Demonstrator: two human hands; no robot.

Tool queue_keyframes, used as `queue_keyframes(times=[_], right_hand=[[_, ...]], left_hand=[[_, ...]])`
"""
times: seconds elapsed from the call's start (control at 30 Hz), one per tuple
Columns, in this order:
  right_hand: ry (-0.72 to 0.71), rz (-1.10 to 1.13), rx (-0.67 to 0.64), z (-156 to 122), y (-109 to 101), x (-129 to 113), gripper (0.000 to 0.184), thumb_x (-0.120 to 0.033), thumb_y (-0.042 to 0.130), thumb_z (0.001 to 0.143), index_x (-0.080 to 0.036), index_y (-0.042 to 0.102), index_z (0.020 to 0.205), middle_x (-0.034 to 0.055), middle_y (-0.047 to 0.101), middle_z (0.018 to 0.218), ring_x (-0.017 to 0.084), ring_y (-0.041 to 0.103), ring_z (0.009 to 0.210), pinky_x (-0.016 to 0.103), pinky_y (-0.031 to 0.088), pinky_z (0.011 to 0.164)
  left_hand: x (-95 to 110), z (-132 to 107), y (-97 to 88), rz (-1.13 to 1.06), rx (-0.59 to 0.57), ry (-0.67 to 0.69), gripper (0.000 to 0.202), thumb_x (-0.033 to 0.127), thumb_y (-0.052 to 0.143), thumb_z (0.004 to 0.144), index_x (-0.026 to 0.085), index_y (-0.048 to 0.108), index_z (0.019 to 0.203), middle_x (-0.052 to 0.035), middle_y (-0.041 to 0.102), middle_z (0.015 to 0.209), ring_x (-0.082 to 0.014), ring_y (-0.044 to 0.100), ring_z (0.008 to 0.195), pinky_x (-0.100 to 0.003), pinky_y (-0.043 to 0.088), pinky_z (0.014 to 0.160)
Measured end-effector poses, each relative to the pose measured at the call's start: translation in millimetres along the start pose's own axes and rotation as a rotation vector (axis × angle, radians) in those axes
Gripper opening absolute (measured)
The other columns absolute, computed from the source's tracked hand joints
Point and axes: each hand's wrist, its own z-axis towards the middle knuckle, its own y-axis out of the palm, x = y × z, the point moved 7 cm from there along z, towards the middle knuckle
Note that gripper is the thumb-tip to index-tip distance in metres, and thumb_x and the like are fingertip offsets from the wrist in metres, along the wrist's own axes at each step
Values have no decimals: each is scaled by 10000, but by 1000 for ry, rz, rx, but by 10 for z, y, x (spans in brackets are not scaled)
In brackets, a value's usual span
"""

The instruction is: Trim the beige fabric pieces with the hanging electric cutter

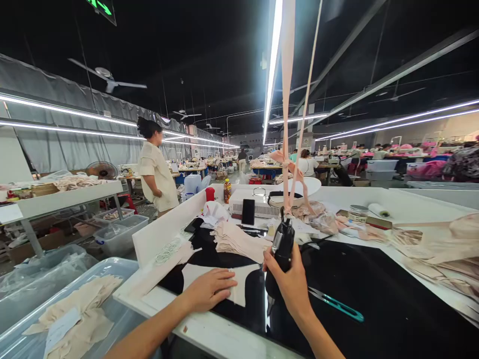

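The left hand (209,289) lies flat with the fingers spread, its grip released, and presses down on a cream fabric piece (245,284) spread on the black mat (374,289) that covers the near part of the bench (209,334). Just at its 3 o'clock, the right hand (290,281) has its grip clenched around a black hand tool (281,244), held upright. The tool hangs from a pale ribbon (287,99) that runs straight up toward 12 o'clock and out of view. Its lower tip stands just above or against the mat at the right edge of the cream piece; I cannot tell whether it touches. At 12 o'clock from the left hand sits a stack of beige pieces (235,239), and beyond it a dark phone (248,212) leans on a white box (239,202). Teal snips (337,304) lie on the mat at 4 o'clock of the right hand, untouched. At 9 o'clock, off the bench, a clear bin (112,264) holds more beige cut pieces (82,309). Judging by this, one piece is under the tool while a good many wait in the stack, so the work looks far from finished. A co-worker (157,172) stands well apart at 11 o'clock.
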Motion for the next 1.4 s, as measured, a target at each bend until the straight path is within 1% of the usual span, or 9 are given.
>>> queue_keyframes(times=[0.1, 0.27, 0.43, 0.6, 0.8, 0.97, 1.1, 1.2, 1.4], right_hand=[[7, 5, -31, -8, -15, -23, 463, -528, 769, 801, -240, 580, 1110, -11, 671, 772, 230, 647, 620, 381, 569, 649], [17, 18, -59, -81, -42, -77, 465, -498, 774, 812, -250, 568, 1147, -11, 677, 808, 228, 657, 647, 382, 577, 688], [34, 49, -92, -155, -39, -119, 427, -499, 770, 825, -252, 555, 1100, -17, 652, 794, 212, 645, 588, 362, 571, 616], [30, 63, -92, -185, -20, -151, 479, -515, 773, 824, -246, 564, 1160, -9, 662, 796, 219, 649, 583, 369, 582, 608], [23, 27, -20, -202, 31, -108, 522, -536, 787, 811, -245, 616, 1210, 37, 738, 884, 272, 704, 747, 383, 597, 659], [23, -33, 36, -208, 59, -101, 465, -536, 798, 774, -260, 651, 1118, 49, 747, 925, 305, 714, 870, 392, 589, 731], [42, -75, 68, -209, 60, -94, 483, -525, 800, 754, -252, 620, 1109, 35, 743, 906, 287, 704, 798, 406, 561, 773], [69, -96, 76, -205, 87, -53, 479, -544, 800, 745, -253, 597, 1066, 6, 725, 815, 255, 674, 671, 398, 542, 723], [84, -149, 115, -199, 134, 7, 480, -585, 806, 753, -266, 566, 1019, -32, 689, 685, 250, 664, 658, 378, 520, 685]], left_hand=[[-16, -10, 2, -7, 7, -4, 410, 383, 499, 1095, 265, 650, 1458, -56, 584, 1564, -247, 535, 1461, -439, 397, 1235], [-54, -19, 10, -20, 10, -10, 406, 398, 480, 1105, 302, 643, 1464, -31, 577, 1573, -254, 523, 1470, -450, 383, 1245], [-61, -19, 11, -11, 8, -11, 406, 406, 485, 1102, 288, 648, 1455, -42, 578, 1572, -255, 528, 1465, -448, 383, 1245], [-35, -16, -4, -4, 15, -12, 407, 387, 468, 1105, 281, 648, 1455, -41, 582, 1568, -252, 524, 1469, -440, 388, 1240], [-24, 0, 8, -1, 13, -18, 403, 368, 482, 1098, 274, 653, 1450, -47, 582, 1568, -255, 523, 1470, -441, 383, 1248], [-20, 19, 22, -2, 33, -19, 389, 349, 494, 1092, 269, 664, 1432, -51, 597, 1554, -253, 537, 1455, -459, 391, 1246], [13, 39, 40, 3, 65, -7, 368, 331, 523, 1082, 261, 681, 1406, -55, 620, 1529, -240, 559, 1434, -439, 412, 1230], [28, 60, 75, 6, 93, 3, 359, 321, 578, 1063, 256, 687, 1399, -50, 638, 1509, -224, 572, 1418, -398, 406, 1231], [17, 114, 185, -8, 158, 22, 338, 339, 631, 1053, 244, 706, 1369, -57, 662, 1476, -230, 592, 1388, -386, 417, 1217]])
